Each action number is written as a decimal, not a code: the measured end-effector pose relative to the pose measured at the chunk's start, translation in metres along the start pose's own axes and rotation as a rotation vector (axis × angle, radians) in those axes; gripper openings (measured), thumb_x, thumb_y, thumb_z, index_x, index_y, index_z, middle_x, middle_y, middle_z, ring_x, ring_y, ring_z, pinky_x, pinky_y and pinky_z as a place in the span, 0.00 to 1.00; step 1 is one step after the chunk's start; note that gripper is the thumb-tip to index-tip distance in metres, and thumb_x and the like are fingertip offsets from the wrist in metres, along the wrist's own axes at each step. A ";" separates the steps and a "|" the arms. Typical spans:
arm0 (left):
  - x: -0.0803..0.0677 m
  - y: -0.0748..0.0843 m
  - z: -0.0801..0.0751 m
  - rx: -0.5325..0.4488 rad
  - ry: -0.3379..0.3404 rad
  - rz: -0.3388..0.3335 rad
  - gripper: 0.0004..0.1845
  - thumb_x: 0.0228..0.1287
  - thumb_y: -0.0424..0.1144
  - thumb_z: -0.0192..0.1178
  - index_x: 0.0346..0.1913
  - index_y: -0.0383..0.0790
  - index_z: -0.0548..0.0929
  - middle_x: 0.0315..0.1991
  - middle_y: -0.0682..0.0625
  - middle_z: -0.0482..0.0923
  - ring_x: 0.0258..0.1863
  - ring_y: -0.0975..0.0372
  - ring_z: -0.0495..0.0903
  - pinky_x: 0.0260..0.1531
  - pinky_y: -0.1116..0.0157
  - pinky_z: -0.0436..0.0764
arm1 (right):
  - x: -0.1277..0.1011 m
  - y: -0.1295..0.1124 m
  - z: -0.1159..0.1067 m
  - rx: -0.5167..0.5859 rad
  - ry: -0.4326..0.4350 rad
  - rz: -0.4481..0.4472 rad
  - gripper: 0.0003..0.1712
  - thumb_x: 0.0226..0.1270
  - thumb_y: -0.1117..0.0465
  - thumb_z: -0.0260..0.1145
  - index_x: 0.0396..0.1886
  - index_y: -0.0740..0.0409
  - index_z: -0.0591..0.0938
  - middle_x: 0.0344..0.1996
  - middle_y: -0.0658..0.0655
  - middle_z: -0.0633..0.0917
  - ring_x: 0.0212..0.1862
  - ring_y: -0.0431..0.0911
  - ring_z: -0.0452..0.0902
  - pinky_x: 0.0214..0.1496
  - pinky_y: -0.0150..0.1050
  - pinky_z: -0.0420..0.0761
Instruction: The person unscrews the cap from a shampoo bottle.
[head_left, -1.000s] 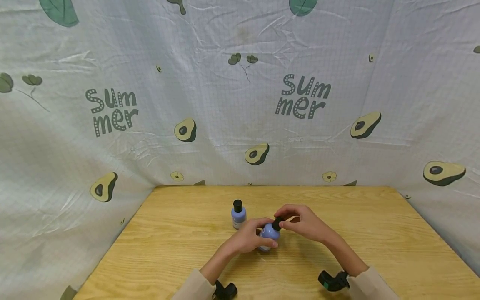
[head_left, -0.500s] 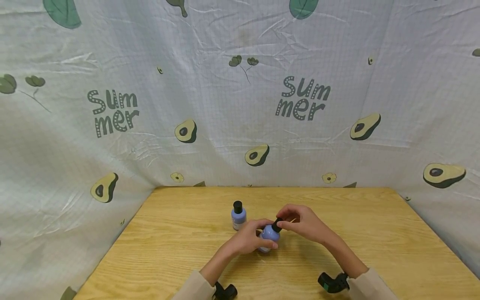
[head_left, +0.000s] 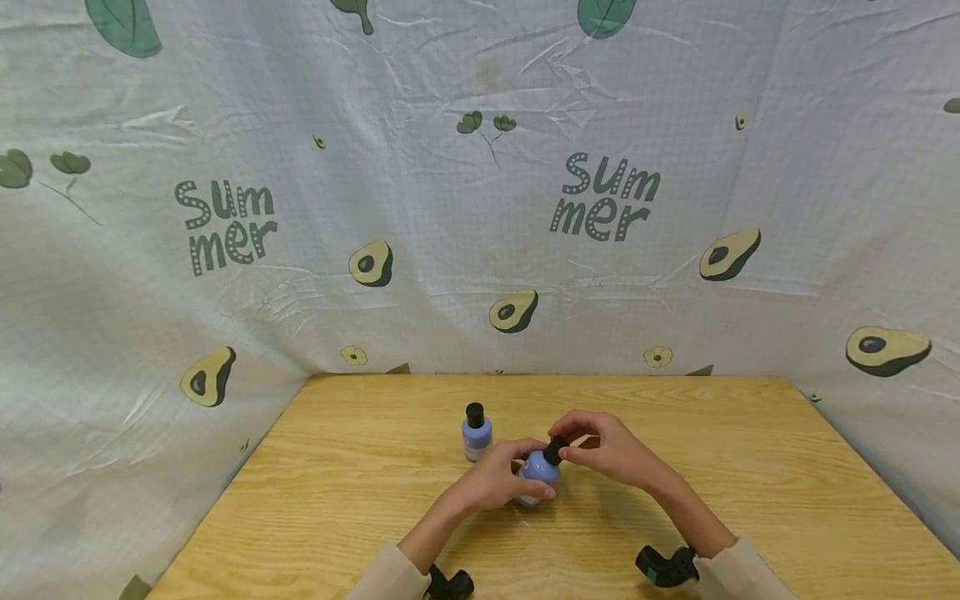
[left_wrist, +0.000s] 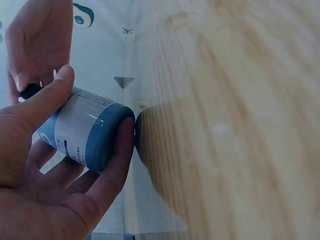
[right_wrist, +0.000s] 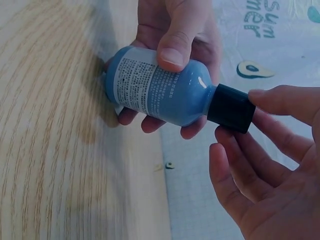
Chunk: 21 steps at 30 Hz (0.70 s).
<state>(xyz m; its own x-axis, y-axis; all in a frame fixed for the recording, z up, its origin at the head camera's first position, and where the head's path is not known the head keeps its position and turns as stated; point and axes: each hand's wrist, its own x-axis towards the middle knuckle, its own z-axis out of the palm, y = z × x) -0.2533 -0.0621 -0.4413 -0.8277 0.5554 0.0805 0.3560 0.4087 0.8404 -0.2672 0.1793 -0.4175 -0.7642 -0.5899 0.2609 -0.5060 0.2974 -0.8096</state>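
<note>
Nothing much moves since 1 s ago: left grip (head_left: 497,479) wraps tilted bottle (head_left: 538,468) above tabletop (head_left: 337,483); right grip (head_left: 611,450) pinches cap (head_left: 553,451). 2nd bottle (head_left: 476,432) at 10 o'clock.

counter (head_left: 750,467): light wood grain, bare across the right half
second bottle (head_left: 476,432): blue, black cap, white label, upright, left of centre toward the back edge
backdrop (head_left: 450,208): white gridded cloth, creased, hangs behind and round both sides of the counter
print: avocados, green leaves, "Summer" twice
</note>
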 end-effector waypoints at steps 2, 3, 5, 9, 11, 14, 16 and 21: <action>0.000 0.000 0.000 -0.001 -0.002 0.004 0.28 0.64 0.40 0.74 0.67 0.46 0.81 0.62 0.50 0.83 0.58 0.60 0.82 0.58 0.59 0.82 | 0.000 0.000 0.000 -0.006 0.011 0.005 0.14 0.75 0.60 0.67 0.54 0.63 0.83 0.51 0.64 0.85 0.50 0.42 0.83 0.50 0.34 0.84; 0.000 0.000 0.000 -0.002 -0.003 0.006 0.28 0.64 0.40 0.74 0.67 0.47 0.81 0.62 0.50 0.83 0.58 0.60 0.82 0.57 0.60 0.82 | 0.000 -0.001 0.000 -0.011 0.017 0.010 0.14 0.75 0.60 0.67 0.54 0.62 0.83 0.50 0.64 0.85 0.49 0.42 0.83 0.49 0.34 0.84; 0.000 0.000 -0.001 -0.005 -0.006 0.011 0.27 0.64 0.40 0.73 0.67 0.47 0.81 0.61 0.50 0.84 0.57 0.61 0.82 0.57 0.62 0.81 | -0.001 -0.002 0.000 -0.025 0.031 0.022 0.15 0.75 0.58 0.67 0.53 0.62 0.84 0.49 0.62 0.86 0.48 0.42 0.83 0.49 0.34 0.84; 0.000 0.001 -0.001 -0.012 -0.007 0.010 0.27 0.64 0.40 0.73 0.67 0.48 0.81 0.61 0.51 0.84 0.57 0.61 0.83 0.56 0.63 0.81 | -0.001 -0.002 0.001 -0.041 0.046 0.044 0.15 0.75 0.57 0.67 0.51 0.64 0.84 0.46 0.59 0.86 0.46 0.42 0.83 0.48 0.34 0.83; 0.000 0.001 -0.001 -0.016 -0.007 0.008 0.28 0.64 0.40 0.73 0.67 0.48 0.81 0.61 0.51 0.84 0.57 0.61 0.83 0.56 0.63 0.81 | -0.001 -0.002 0.001 -0.037 0.044 0.045 0.15 0.75 0.57 0.67 0.51 0.65 0.84 0.45 0.59 0.86 0.45 0.42 0.83 0.47 0.34 0.83; 0.000 0.001 0.000 -0.013 -0.008 0.007 0.28 0.65 0.40 0.73 0.67 0.48 0.81 0.62 0.51 0.83 0.58 0.61 0.82 0.56 0.63 0.81 | -0.001 -0.002 0.000 -0.023 0.038 0.040 0.15 0.75 0.58 0.67 0.51 0.66 0.84 0.46 0.60 0.86 0.45 0.42 0.83 0.47 0.34 0.84; 0.000 0.001 0.000 -0.009 -0.008 0.007 0.28 0.65 0.40 0.73 0.67 0.48 0.81 0.62 0.50 0.83 0.58 0.61 0.82 0.57 0.62 0.81 | -0.001 -0.002 0.000 -0.013 0.031 0.032 0.15 0.75 0.59 0.67 0.52 0.66 0.83 0.47 0.61 0.86 0.46 0.41 0.83 0.48 0.34 0.84; 0.000 0.000 0.000 0.010 0.000 0.009 0.28 0.65 0.40 0.73 0.67 0.46 0.80 0.63 0.49 0.83 0.59 0.60 0.82 0.57 0.60 0.82 | -0.001 -0.002 0.000 0.003 0.009 0.023 0.15 0.75 0.61 0.66 0.54 0.67 0.83 0.50 0.64 0.85 0.49 0.41 0.82 0.50 0.33 0.84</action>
<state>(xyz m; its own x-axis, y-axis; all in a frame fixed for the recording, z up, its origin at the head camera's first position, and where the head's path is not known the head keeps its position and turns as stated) -0.2533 -0.0620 -0.4410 -0.8247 0.5587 0.0883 0.3679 0.4113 0.8339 -0.2656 0.1792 -0.4159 -0.7791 -0.5760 0.2475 -0.4875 0.3084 -0.8168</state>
